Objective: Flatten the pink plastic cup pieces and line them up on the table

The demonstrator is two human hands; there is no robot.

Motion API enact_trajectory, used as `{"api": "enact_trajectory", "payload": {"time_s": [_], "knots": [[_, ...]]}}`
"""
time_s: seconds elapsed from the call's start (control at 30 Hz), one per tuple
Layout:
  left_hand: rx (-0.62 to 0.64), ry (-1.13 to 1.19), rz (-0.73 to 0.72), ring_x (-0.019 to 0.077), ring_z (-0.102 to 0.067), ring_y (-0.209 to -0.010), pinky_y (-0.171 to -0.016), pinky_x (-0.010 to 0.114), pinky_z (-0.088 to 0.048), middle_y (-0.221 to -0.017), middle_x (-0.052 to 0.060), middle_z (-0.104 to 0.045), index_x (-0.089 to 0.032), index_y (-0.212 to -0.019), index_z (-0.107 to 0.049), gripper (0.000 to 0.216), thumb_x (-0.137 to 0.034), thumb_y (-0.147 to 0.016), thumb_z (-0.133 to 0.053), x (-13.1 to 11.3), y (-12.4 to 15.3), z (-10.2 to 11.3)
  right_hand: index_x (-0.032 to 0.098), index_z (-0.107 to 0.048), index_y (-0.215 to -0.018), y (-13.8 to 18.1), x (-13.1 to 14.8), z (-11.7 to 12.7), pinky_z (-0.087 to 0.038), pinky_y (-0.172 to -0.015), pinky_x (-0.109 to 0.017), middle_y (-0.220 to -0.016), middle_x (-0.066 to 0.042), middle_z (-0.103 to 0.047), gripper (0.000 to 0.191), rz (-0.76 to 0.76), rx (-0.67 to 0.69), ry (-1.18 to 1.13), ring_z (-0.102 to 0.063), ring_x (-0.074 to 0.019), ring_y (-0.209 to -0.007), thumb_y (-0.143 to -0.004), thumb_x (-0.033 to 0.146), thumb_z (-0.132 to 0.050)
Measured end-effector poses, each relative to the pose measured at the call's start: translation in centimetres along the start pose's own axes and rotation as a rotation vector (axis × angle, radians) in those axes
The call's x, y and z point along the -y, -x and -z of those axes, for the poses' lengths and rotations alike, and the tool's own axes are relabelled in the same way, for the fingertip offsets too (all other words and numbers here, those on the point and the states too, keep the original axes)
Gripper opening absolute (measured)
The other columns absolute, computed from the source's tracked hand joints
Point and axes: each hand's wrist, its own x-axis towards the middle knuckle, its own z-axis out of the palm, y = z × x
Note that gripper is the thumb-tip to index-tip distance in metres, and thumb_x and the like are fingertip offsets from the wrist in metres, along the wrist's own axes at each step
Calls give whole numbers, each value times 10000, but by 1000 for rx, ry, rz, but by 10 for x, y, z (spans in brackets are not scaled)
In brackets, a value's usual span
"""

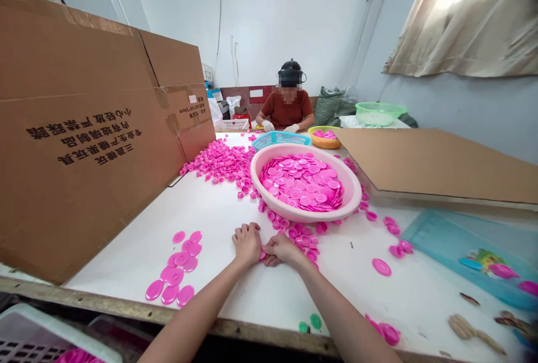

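Head view — right fingers (271,249) pinched around a pink piece (263,254), left fingers (245,231) curled — grip unclear.

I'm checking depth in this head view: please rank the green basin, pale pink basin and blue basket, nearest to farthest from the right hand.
From the right hand:
1. Pale pink basin: just beyond it, slightly right.
2. Blue basket: behind that basin, toward the far side.
3. Green basin: farthest back, on the right.
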Motion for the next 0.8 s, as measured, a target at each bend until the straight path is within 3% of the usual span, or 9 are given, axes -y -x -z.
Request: {"api": "enact_trajectory", "payload": {"time_s": [0.2,0.33,0.47,0.57,0.7,0.8], "knots": [[-16,98,-63,203,-473,-813,-711,321,-318,-792,60,-559,-201,-934,-495,293,-307,-860,-232,-4,17,10,154,-413,-645,9,-9,-16,-414,-354,-167,-392,24,-532,184,207,-73,2,-557,-114,-386,-761,215,-541],[-149,210,-56,157,-505,-749,-667,267,-350,-783,25,-569,-203,-893,-492,237,-332,-848,-298,25,46,43,149,-442,-672,25,-5,-38,-401,-367,-168,-511,-4,-581,204,242,115,15,-562,-103,-416,-747,312,-538],[-432,192,173,137,-522,-712,-674,246,-374,-758,11,-576,-202,-883,-510,272,-376,-837,-307,104,118,99,145,-501,-704,45,-3,-53,-464,-468,-194,-675,-43,-616,210,265,229,93,-595,-104,-531,-715,348,-552],[-581,83,543,153,-551,-765,-696,247,-390,-813,26,-600,-195,-905,-517,316,-409,-828,-299,180,195,128,151,-532,-719,56,-6,-58,-486,-525,-222,-710,-63,-620,241,295,298,179,-603,-125,-593,-687,387,-567],[-612,-27,1026,219,-569,-821,-703,303,-408,-857,88,-613,-166,-896,-517,333,-404,-812,-300,258,281,138,153,-544,-723,53,-16,-60,-476,-506,-238,-713,-84,-621,268,327,307,277,-595,-140,-586,-668,414,-565],[-570,-28,1102,273,-573,-803,-694,366,-412,-803,128,-613,-139,-831,-534,288,-378,-755,-393,283,303,136,150,-550,-748,44,-21,-56,-465,-518,-251,-674,-67,-611,255,482,123,328,-591,-152,-582,-673,394,-549]]}}
